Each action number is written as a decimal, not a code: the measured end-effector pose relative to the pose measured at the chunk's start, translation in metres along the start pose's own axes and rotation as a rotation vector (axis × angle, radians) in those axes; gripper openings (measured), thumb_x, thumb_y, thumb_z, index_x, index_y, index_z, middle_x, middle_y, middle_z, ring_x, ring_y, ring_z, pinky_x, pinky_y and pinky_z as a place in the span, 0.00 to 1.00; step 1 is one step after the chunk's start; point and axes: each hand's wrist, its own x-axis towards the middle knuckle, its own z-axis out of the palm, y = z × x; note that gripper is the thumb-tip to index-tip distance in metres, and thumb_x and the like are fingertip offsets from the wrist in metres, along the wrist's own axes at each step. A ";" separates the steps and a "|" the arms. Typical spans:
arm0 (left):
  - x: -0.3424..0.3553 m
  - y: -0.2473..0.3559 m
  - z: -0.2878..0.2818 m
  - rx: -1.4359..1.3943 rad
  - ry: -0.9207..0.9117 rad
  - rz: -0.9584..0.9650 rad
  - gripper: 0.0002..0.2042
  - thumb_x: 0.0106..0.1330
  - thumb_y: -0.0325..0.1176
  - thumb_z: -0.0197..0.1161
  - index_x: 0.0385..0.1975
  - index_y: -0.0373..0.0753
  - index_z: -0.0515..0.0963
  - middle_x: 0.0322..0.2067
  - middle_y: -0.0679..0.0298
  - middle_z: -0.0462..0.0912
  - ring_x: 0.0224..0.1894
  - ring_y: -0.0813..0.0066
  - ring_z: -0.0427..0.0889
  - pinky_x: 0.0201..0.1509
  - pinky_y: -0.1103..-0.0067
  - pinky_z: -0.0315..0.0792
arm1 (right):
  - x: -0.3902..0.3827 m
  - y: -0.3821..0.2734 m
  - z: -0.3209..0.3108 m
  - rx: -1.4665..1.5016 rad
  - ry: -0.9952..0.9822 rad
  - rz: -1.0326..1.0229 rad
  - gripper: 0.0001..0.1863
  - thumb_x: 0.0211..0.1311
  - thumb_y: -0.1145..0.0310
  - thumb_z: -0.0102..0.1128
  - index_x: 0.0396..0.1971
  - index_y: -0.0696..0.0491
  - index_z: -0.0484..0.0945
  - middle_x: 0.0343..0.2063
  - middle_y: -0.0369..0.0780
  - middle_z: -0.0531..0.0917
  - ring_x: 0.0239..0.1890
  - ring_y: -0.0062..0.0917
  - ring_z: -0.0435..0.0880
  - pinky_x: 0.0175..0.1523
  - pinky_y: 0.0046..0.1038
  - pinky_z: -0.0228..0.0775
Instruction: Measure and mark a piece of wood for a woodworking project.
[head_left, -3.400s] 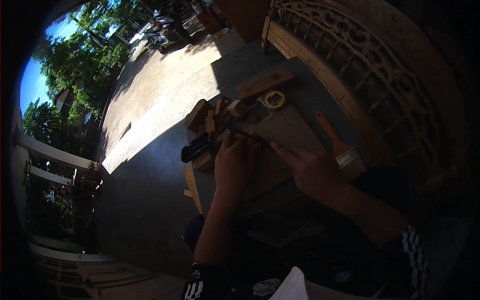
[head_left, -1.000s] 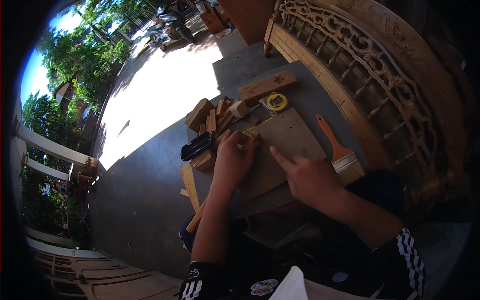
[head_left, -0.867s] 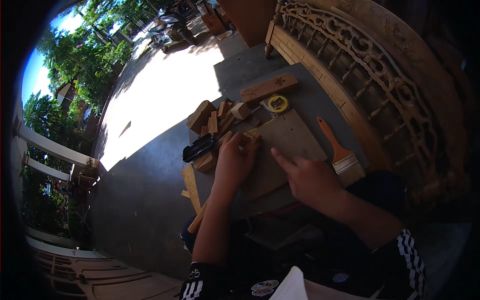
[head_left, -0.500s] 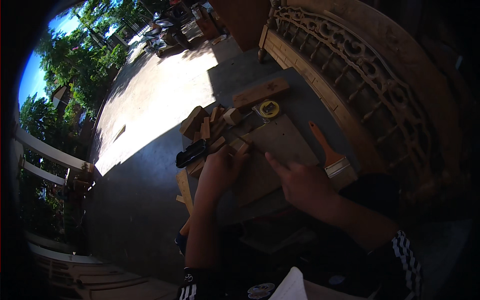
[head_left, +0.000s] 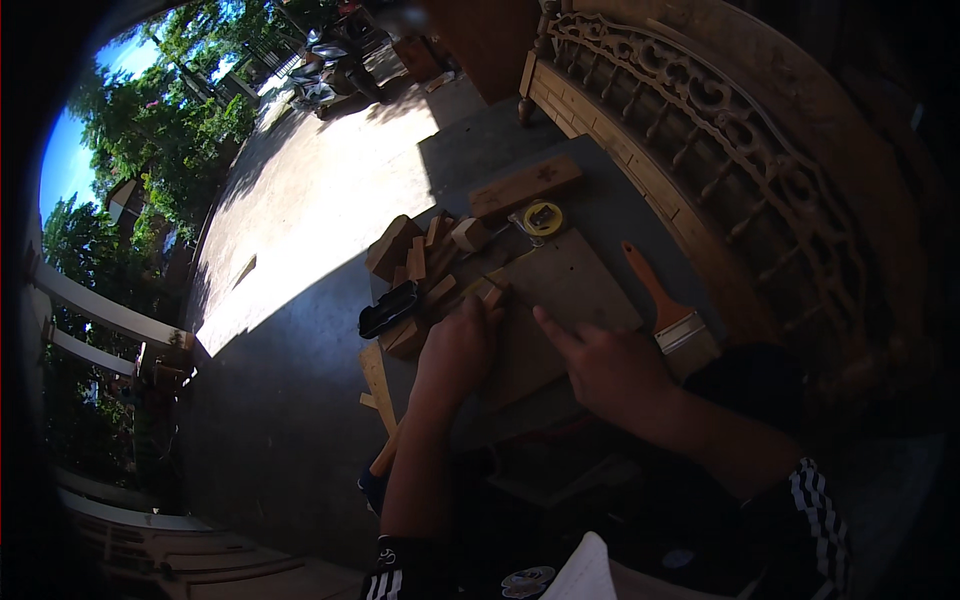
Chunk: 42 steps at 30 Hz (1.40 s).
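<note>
Inspection finds my left hand (head_left: 460,345) in a narrow grip on a small wooden piece (head_left: 492,293), at its one o'clock, by the near-left edge of the flat board (head_left: 585,280) on the grey surface (head_left: 612,192). In my judgement, sound work here calls for a firm pinch, with the piece braced from below and my left fingertips clear of the line of my right index finger (head_left: 556,330). The shade is deep, so slow, small movements are advisable. Pose: left forearm rises from six o'clock, wrist bent over the piece; right hand (head_left: 615,370) enters from five o'clock, index extended toward ten, other fingers curled. Whether the right grip contains anything, I cannot tell.
</note>
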 end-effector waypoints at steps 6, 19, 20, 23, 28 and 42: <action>-0.001 0.003 0.008 0.006 -0.054 -0.086 0.16 0.77 0.43 0.54 0.40 0.34 0.69 0.29 0.39 0.83 0.38 0.34 0.84 0.40 0.48 0.77 | 0.002 0.001 -0.007 0.029 -0.039 0.010 0.38 0.62 0.76 0.56 0.75 0.52 0.63 0.35 0.51 0.84 0.36 0.44 0.89 0.44 0.43 0.83; -0.004 0.005 0.003 0.012 -0.025 -0.149 0.15 0.77 0.43 0.54 0.41 0.35 0.69 0.31 0.40 0.84 0.39 0.37 0.85 0.40 0.49 0.78 | -0.020 -0.002 -0.049 0.043 -0.073 0.026 0.32 0.65 0.76 0.57 0.71 0.51 0.69 0.25 0.47 0.81 0.27 0.38 0.85 0.36 0.38 0.80; -0.001 0.007 0.005 0.003 -0.020 -0.129 0.15 0.77 0.43 0.54 0.41 0.35 0.69 0.31 0.40 0.84 0.38 0.37 0.85 0.40 0.49 0.77 | -0.019 -0.001 -0.047 0.034 -0.077 0.034 0.32 0.65 0.76 0.57 0.71 0.51 0.69 0.25 0.47 0.81 0.27 0.38 0.85 0.36 0.38 0.80; -0.003 0.012 0.008 0.002 -0.028 -0.130 0.15 0.77 0.43 0.54 0.41 0.35 0.69 0.31 0.40 0.84 0.38 0.37 0.85 0.40 0.50 0.77 | -0.002 0.009 -0.013 0.053 0.019 -0.017 0.32 0.65 0.76 0.57 0.71 0.50 0.69 0.26 0.47 0.81 0.28 0.39 0.85 0.36 0.39 0.80; -0.002 0.005 0.009 0.023 -0.007 -0.130 0.16 0.77 0.44 0.54 0.41 0.34 0.69 0.30 0.41 0.84 0.37 0.37 0.85 0.40 0.50 0.78 | 0.011 0.009 0.010 0.028 0.149 -0.051 0.34 0.64 0.75 0.60 0.71 0.43 0.70 0.28 0.44 0.82 0.30 0.39 0.85 0.38 0.39 0.80; -0.004 0.008 0.013 0.066 0.029 -0.180 0.18 0.74 0.47 0.57 0.44 0.36 0.72 0.30 0.43 0.85 0.35 0.39 0.86 0.38 0.53 0.80 | 0.011 0.016 0.019 0.034 0.197 -0.056 0.29 0.68 0.68 0.60 0.70 0.45 0.72 0.31 0.45 0.84 0.32 0.39 0.87 0.39 0.39 0.82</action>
